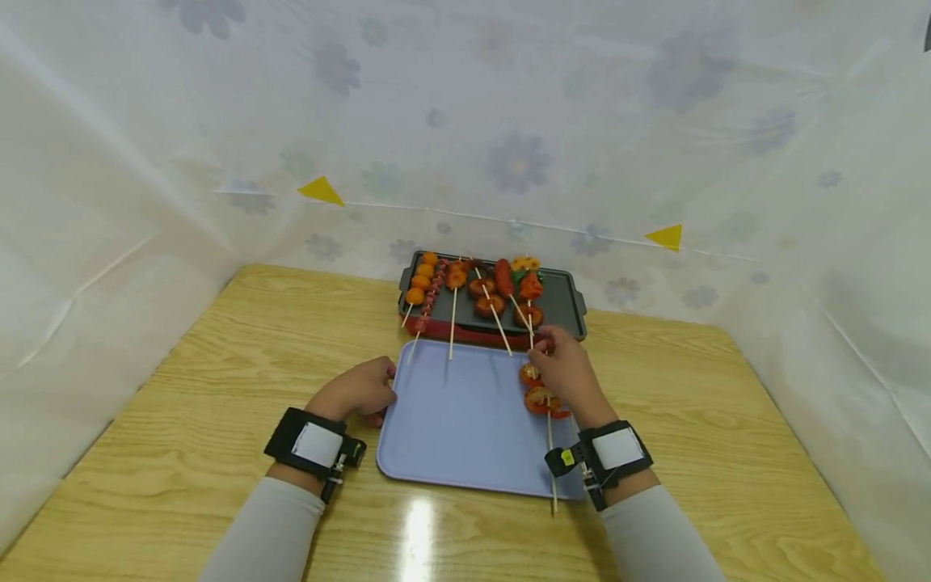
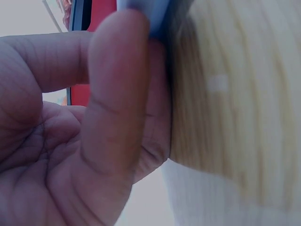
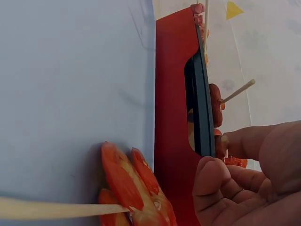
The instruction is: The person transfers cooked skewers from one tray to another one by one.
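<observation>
As the head view shows, the left hand (image 1: 364,390) pinches the tray (image 1: 451,428), where an orange-red skewer (image 1: 542,399) lies right; more skewers (image 1: 420,280) lie on the far grill (image 1: 562,301). Left wrist: fingers (image 2: 117,70) at its rim. Right wrist: the right hand (image 3: 263,183) pinches a brown skewer (image 1: 528,316) there.

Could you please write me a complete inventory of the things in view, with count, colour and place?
grill: 1, black and red, behind the tray
tray: 1, pale blue-violet, on the table
ball skewer: 1, orange, grill's left end
thin skewer: 1, pink-red, next right
short skewer: 1, orange-brown, next right
mushroom-like skewer: 1, brown, grill's middle
sausage skewer: 1, red, right of that
mixed skewer: 1, yellow-green-red-brown, rightmost on grill
shrimp-like skewer: 1, orange, tray's right side
table: 1, wood-yellow, underneath
triangles: 2, yellow, on sheeting
sheeting: count unclear, whitish floral, around table
wristbands: 2, black, wrists
sleeves: 2, pale, forearms
left hand: 1, tray's left edge
right hand: 1, pinching a stick
</observation>
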Demonstrator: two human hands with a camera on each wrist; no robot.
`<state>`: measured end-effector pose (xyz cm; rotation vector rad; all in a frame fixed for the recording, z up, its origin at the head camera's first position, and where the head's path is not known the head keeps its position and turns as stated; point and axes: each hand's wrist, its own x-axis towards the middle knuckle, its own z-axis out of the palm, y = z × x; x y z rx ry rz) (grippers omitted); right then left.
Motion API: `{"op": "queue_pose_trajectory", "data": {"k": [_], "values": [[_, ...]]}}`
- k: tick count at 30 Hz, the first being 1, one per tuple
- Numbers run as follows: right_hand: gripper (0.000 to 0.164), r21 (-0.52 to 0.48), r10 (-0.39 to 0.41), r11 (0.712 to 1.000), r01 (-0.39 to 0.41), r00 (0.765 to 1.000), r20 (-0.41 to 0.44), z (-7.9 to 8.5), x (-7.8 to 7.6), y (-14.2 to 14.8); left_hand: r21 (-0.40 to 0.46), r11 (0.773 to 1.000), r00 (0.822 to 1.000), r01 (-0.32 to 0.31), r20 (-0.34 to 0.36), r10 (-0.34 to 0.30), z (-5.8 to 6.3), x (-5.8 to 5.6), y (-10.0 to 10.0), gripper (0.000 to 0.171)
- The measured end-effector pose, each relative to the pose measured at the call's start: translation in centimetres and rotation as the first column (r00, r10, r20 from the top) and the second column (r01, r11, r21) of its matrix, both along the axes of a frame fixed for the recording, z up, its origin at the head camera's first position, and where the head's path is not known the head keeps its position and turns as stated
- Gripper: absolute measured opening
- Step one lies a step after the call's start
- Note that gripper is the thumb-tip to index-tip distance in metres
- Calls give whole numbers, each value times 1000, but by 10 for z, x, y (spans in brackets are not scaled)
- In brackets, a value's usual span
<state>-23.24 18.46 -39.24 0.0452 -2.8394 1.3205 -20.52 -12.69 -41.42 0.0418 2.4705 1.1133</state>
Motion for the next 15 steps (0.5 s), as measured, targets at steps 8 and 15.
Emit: {"op": "queue_pose_trajectory", "data": {"k": [8,15], "values": [[33,-39,-3,999,5,999,50,-6,-3,-1,6,1000,1000,-5,3,5,0,0,0,37],[34,-47,24,999,-20,997,79,-2,-3,-3,-1,1000,1000,-3,-1,3,0,0,0,37]]}}
